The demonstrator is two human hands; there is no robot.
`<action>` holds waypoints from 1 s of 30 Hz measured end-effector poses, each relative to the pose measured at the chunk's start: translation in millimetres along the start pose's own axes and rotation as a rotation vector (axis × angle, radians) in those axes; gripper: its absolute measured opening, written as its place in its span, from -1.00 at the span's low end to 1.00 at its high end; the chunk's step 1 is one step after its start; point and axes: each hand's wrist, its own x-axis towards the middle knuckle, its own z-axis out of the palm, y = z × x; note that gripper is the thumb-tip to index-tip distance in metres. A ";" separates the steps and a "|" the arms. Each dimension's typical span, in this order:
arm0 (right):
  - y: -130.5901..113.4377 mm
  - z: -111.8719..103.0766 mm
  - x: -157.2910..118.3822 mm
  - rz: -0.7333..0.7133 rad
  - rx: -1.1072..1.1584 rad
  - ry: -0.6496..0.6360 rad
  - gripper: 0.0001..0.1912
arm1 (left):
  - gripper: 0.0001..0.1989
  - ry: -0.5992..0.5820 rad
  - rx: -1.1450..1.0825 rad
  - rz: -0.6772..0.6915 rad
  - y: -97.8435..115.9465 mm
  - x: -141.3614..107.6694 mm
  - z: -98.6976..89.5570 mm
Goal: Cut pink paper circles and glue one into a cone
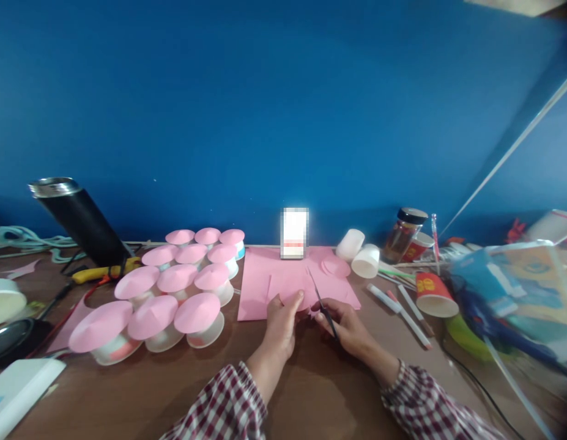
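Note:
My left hand (282,325) grips a piece of pink paper (284,285), thumb on top, above larger pink sheets (254,276) on the brown table. Closed around dark-handled scissors (326,313) is my right hand (346,325); the blades point away from me, beside the paper. Whether the blades touch the paper I cannot tell. A couple of pink paper circles (337,267) lie on the sheets, just beyond the scissors. To the left stand several paper cups topped with shallow pink paper cones (153,316).
A phone-like lit screen (294,233) stands by the blue wall. White cups (366,261), markers (405,318), a jar (405,232) and a red cup (434,294) are at right. A black bottle (79,217) and yellow-handled tool (104,272) sit left.

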 end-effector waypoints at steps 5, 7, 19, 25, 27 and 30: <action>1.0 -0.2 0.8 0.004 -0.013 0.006 -0.63 | -0.66 0.004 -0.008 0.001 0.3 0.8 -0.8; 1.4 -0.4 0.9 0.002 -0.016 0.005 -0.63 | -0.66 0.002 -0.008 0.003 0.8 0.7 -0.6; 0.1 -1.9 0.8 0.022 -0.046 0.011 -0.61 | -0.63 0.030 -0.034 0.002 2.8 -0.2 0.1; -5.5 -1.9 0.8 0.006 -0.074 0.014 -0.61 | -0.62 0.047 -0.036 -0.007 4.6 -1.3 1.3; -6.8 -1.9 1.1 0.010 -0.087 0.015 -0.60 | -0.62 0.036 -0.041 -0.002 4.8 -1.3 1.1; -6.9 -2.2 1.2 0.017 -0.110 0.019 -0.59 | -0.63 0.026 -0.044 0.002 4.3 -0.9 0.4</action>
